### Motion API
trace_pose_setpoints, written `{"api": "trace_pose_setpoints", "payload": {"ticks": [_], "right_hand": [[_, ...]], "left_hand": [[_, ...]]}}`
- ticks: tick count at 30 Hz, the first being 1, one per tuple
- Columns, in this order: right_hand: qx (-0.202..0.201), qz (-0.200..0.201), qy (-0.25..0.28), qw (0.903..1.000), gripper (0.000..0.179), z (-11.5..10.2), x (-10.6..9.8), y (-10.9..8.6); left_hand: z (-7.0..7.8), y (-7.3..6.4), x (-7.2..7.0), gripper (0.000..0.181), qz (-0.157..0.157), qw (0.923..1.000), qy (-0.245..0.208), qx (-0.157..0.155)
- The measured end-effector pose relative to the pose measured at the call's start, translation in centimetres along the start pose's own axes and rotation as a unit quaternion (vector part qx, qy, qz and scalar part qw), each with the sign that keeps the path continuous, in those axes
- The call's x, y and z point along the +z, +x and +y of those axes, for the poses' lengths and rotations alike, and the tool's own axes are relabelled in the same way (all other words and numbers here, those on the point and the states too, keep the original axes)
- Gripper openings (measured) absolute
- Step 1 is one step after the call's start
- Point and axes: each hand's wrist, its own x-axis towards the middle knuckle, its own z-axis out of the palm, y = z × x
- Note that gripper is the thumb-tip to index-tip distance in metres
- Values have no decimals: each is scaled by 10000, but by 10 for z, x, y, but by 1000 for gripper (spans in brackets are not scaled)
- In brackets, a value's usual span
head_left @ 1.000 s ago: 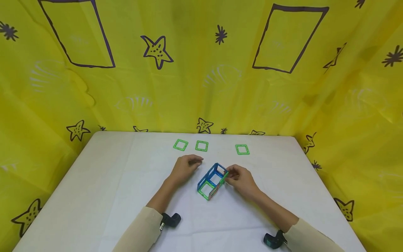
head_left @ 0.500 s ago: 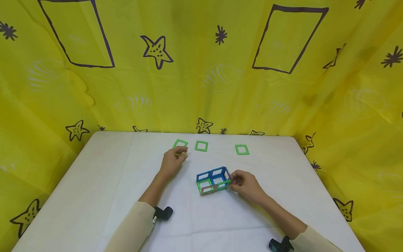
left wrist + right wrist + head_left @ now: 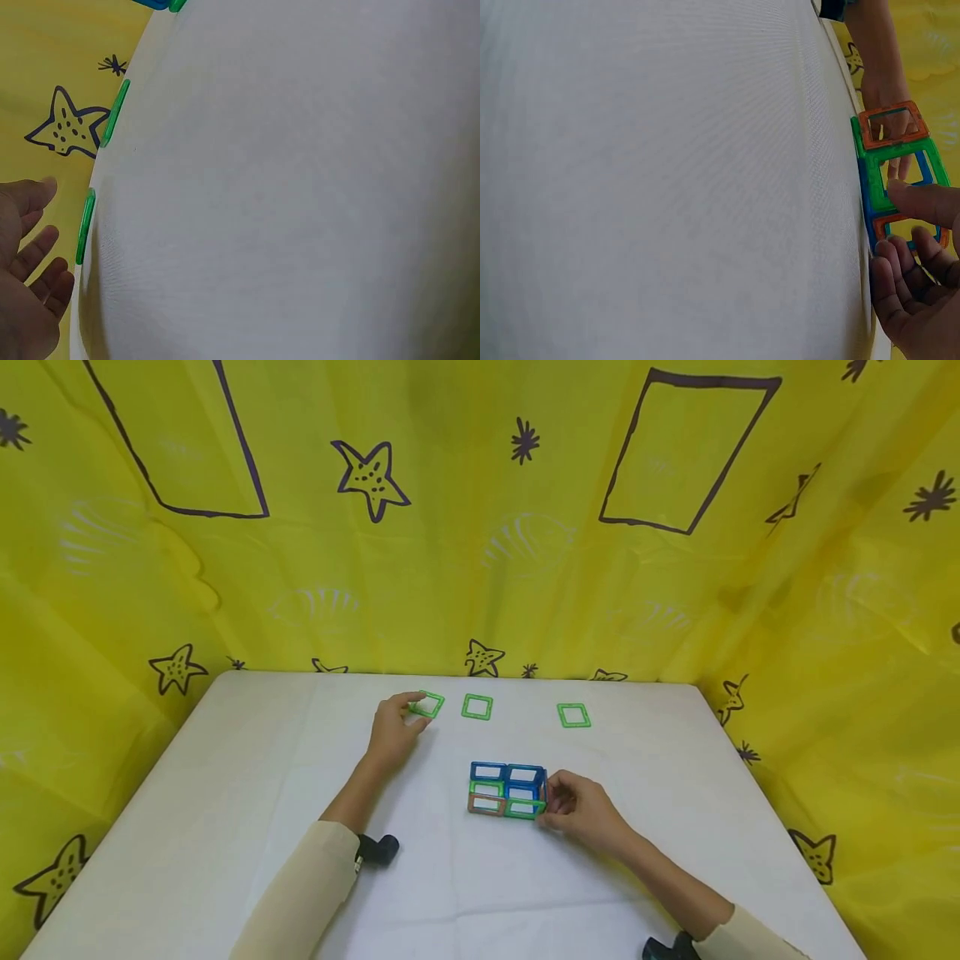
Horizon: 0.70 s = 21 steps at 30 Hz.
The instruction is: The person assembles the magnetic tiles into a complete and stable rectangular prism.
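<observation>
A box-like frame of magnetic tiles (image 3: 489,805), in blue, green and orange-red, stands on the white table. My right hand (image 3: 585,810) grips its right end. In the right wrist view the thumb (image 3: 926,202) lies at a green tile (image 3: 877,180) while the other fingers curl near the end tile. My left hand (image 3: 392,731) is at a flat green square tile (image 3: 432,705) far back on the table, thumb and fingers spread about its left side. In the left wrist view the left hand (image 3: 26,277) has its fingers apart, with nothing seen between them.
Two more green square tiles lie along the back of the table, one in the middle (image 3: 477,707) and one farther right (image 3: 573,715). A yellow curtain (image 3: 450,568) with starfish drawings hangs behind the white table (image 3: 225,827).
My left hand has moved left and back, from beside the tile frame to the leftmost green tile. The right hand has turned the frame so its long side faces me.
</observation>
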Motion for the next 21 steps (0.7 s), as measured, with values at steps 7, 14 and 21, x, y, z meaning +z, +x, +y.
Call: {"api": "trace_pose_setpoints", "payload": {"ticks": [7, 14, 21], "right_hand": [[102, 230, 286, 9993, 62, 2, 1, 4], [128, 51, 100, 9999, 79, 4, 0, 9], [120, -63, 3, 9999, 76, 6, -1, 13]], "left_hand": [[-5, 11, -1, 53, -245, 9990, 329, 163], [-11, 19, -5, 61, -691, 9948, 754, 23], [-11, 24, -9, 68, -992, 9877, 1206, 35]]}}
